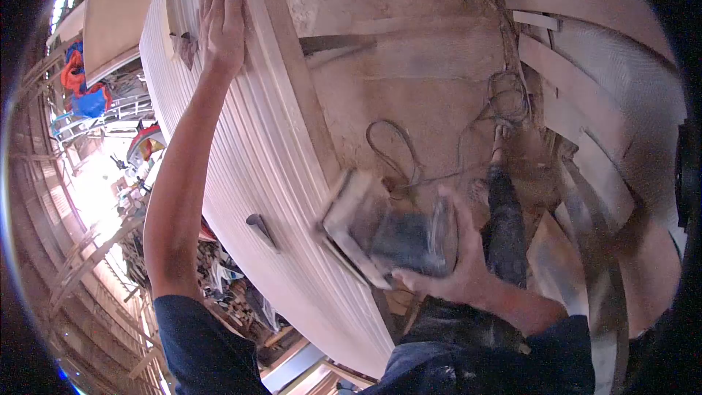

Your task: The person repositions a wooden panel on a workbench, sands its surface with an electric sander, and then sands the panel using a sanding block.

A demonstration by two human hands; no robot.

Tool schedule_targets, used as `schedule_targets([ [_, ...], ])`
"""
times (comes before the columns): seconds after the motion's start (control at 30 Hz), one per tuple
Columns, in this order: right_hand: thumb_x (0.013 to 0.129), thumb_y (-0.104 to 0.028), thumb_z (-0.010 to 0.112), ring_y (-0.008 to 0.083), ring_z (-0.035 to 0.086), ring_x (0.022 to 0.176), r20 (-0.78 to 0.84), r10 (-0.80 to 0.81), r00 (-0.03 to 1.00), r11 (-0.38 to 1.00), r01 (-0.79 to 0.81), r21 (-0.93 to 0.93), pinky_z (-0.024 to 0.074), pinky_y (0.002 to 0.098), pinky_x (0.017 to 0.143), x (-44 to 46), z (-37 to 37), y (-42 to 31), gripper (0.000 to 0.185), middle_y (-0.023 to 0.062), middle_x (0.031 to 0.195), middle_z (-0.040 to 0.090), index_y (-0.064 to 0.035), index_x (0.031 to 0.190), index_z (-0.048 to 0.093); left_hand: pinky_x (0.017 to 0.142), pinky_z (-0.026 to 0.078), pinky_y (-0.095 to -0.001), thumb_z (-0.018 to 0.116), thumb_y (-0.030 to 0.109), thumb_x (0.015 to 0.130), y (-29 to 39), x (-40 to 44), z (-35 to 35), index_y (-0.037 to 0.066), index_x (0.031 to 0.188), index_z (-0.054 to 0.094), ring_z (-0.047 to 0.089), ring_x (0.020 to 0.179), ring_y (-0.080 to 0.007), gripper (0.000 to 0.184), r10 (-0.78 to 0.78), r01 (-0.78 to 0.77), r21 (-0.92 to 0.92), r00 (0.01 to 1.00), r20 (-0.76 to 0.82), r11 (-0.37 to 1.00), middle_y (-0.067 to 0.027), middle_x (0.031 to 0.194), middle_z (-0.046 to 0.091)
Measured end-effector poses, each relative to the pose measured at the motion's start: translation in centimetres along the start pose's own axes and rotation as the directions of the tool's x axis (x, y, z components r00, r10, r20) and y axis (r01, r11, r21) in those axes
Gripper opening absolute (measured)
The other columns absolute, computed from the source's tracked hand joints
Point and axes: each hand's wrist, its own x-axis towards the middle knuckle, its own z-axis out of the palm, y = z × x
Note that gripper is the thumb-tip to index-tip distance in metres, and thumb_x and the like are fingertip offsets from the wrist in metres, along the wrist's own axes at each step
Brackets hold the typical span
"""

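A long, pale panel with a grooved face (227,153) runs through the middle of the head view. My left hand (221,25) lies flat on its upper part, fingers stretched out and close together. In my right hand (468,263) is a power sander (409,241), blurred by motion. Its flat front side sits at the panel's right edge; whether it touches cannot be made out. Beside my left hand, a narrow wooden block (170,22) and a dark folded scrap (184,51) rest on the panel. Lower down lies a curled dark piece (262,230), possibly sandpaper.
A looped cord (395,139) trails over the dusty floor (417,88) near my bare foot (500,143). Curved-looking boards (585,95) lean along the right. Behind the panel, at left, are a blue and red bundle (88,95) and piled scrap wood (238,296).
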Motion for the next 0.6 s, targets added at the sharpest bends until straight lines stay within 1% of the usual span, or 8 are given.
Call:
schedule_targets([
  [0.03,0.062,-0.033,0.096,0.0304,0.055,0.124,-0.009,-0.008,1.0,1.0,0.008,0.006,0.0393,0.0427,0.111,-1.6,0.3,0.4,0.124,0.0218,0.134,0.052,0.005,0.152,0.018,0.125,0.01,-0.0435,0.028,0.041,0.107,0.1,0.4,0.1,0.009,0.155,0.035,0.018,0.153,-0.0308,0.058,-0.003,0.003,-0.006,1.0,-0.01,1.0,-0.0127,0.162,0.03],
  [0.1,0.063,-0.036,0.094,0.0314,0.059,0.121,-0.028,0.121,0.992,0.991,-0.122,-0.046,0.0461,0.0403,0.106,-3.9,0.9,0.9,0.11,0.0229,0.127,0.059,0.0008,0.146,0.032,0.125,0.011,-0.0421,0.028,0.04,0.107,-0.3,0.5,0.3,0.007,0.154,0.036,0.018,0.153,-0.0296,0.059,0.01,-0.011,-0.007,1.0,-0.007,1.0,-0.013,0.162,0.03],
  [0.23,0.061,-0.038,0.095,0.0322,0.061,0.118,-0.033,0.174,0.984,0.984,-0.175,-0.034,0.0476,0.0406,0.104,-3.9,1.2,1.5,0.113,0.0227,0.122,0.06,0.0024,0.145,0.033,0.125,0.009,-0.042,0.027,0.04,0.107,0.6,0.4,0.0,0.003,0.154,0.035,0.018,0.153,-0.0292,0.06,-0.037,0.037,0.005,0.999,0.015,0.999,-0.0147,0.162,0.03],
  [0.4,0.061,-0.036,0.096,0.0328,0.06,0.118,-0.114,0.05,0.992,0.998,-0.054,-0.033,0.046,0.0436,0.105,3.2,-0.3,-1.0,0.115,0.0222,0.122,0.06,0.0059,0.146,0.03,0.125,0.005,-0.0449,0.023,0.04,0.106,-0.6,0.1,0.0,0.006,0.156,0.032,0.012,0.154,-0.0334,0.061,-0.024,0.015,0.096,0.995,0.1,0.995,-0.0155,0.164,0.024],
  [0.43,0.061,-0.036,0.096,0.0328,0.06,0.118,-0.114,0.029,0.993,0.998,-0.036,-0.056,0.046,0.0436,0.105,5.4,-0.8,-1.5,0.115,0.0222,0.122,0.06,0.0059,0.146,0.03,0.125,0.004,-0.0471,0.024,0.041,0.105,0.5,0.7,-0.6,0.007,0.157,0.029,0.01,0.154,-0.036,0.063,-0.116,0.111,0.053,0.987,0.115,0.992,-0.0155,0.165,0.02],
  [0.47,0.062,-0.036,0.095,0.0326,0.058,0.12,-0.128,0.036,0.991,0.998,-0.042,-0.044,0.0445,0.0438,0.106,7.0,-1.0,-1.9,0.115,0.0227,0.125,0.058,0.0059,0.147,0.03,0.124,0.001,-0.0498,0.025,0.042,0.104,1.3,0.8,-1.0,0.008,0.158,0.027,0.009,0.154,-0.0371,0.064,-0.218,0.205,0.095,0.964,0.151,0.974,-0.0155,0.166,0.017],
  [0.53,0.063,-0.035,0.095,0.0325,0.057,0.122,-0.154,0.04,0.987,0.998,-0.047,-0.043,0.043,0.044,0.108,10.4,-1.8,-4.1,0.114,0.0232,0.129,0.056,0.0058,0.148,0.029,0.123,-0.001,-0.0535,0.026,0.041,0.103,1.9,0.9,-1.7,0.009,0.159,0.026,0.007,0.154,-0.0373,0.064,-0.253,0.236,0.105,0.948,0.194,0.966,-0.0153,0.167,0.015],
  [0.6,0.064,-0.034,0.095,0.0332,0.053,0.128,-0.145,-0.059,0.988,0.988,0.037,-0.149,0.0391,0.0438,0.111,14.3,-3.2,-6.6,0.114,0.0243,0.135,0.052,0.0066,0.148,0.029,0.122,-0.001,-0.0551,0.028,0.039,0.103,2.4,1.2,-1.9,0.008,0.159,0.026,0.006,0.154,-0.0387,0.064,-0.26,0.244,0.1,0.945,0.199,0.964,-0.0164,0.167,0.015],
])
